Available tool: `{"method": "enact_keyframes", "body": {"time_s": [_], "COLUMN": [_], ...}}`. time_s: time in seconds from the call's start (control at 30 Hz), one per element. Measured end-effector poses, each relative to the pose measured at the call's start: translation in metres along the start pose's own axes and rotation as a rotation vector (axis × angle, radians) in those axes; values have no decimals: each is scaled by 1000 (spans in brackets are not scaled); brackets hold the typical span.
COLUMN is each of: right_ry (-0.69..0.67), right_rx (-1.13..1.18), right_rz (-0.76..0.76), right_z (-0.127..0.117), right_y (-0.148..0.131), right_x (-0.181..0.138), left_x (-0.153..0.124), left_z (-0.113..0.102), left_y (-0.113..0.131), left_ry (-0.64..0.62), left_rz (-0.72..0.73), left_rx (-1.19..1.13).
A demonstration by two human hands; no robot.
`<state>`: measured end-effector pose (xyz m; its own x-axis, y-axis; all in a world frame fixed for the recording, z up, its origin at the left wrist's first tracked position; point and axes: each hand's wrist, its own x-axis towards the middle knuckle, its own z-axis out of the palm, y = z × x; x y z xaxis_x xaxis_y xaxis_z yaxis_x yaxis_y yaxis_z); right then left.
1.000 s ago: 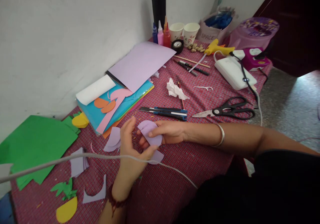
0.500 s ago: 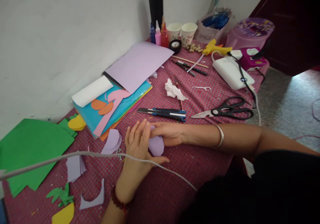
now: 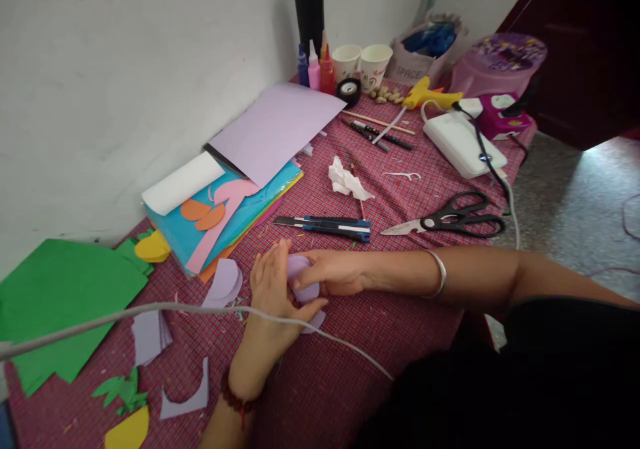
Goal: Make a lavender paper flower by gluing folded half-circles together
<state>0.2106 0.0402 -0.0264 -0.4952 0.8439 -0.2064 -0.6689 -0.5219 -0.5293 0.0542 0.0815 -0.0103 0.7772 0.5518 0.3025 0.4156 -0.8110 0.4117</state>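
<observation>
My right hand (image 3: 333,272), with a silver bangle at the wrist, pinches a rounded lilac cut-out (image 3: 306,292) between thumb and fingers. Against its left side, my left hand (image 3: 273,285) cups the same piece, fingers bent and thumb reaching below it. Whether the cut-out is paper or craft foam, I cannot tell. Another lilac piece (image 3: 315,322) lies just under my left thumb, partly hidden. To the left on the cloth are half-round lilac cut-outs (image 3: 223,282) in a small pile. Just beyond my hands rests a blue and black utility knife (image 3: 330,227).
Black-handled scissors (image 3: 445,219) lie beyond my right forearm. A grey cable (image 3: 165,307) crosses over my left wrist. Lilac strips (image 3: 147,335), green sheets (image 3: 70,295) and a curved offcut (image 3: 187,399) lie left. A yellow glue gun (image 3: 425,94) and paper cups (image 3: 375,65) stand at the back.
The lilac cut-out has shifted up and left between my hands. My left thumb has come in closer, and a second lilac piece now shows beneath it.
</observation>
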Motion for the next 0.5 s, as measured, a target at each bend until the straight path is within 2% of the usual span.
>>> {"method": "enact_keyframes", "body": {"time_s": [0.2, 0.33, 0.5], "right_ry": [99, 142, 130], "right_rx": [-183, -372, -783], "right_rz": [-18, -45, -113], "right_z": [6, 7, 7], "right_y": [1, -7, -28], "right_x": [-2, -5, -11], "left_x": [-1, 1, 5], "left_z": [8, 0, -16], "left_y": [-5, -5, 2], "left_ry": [76, 92, 177], "left_rz": [17, 43, 39], "left_rx": [265, 142, 37]}}
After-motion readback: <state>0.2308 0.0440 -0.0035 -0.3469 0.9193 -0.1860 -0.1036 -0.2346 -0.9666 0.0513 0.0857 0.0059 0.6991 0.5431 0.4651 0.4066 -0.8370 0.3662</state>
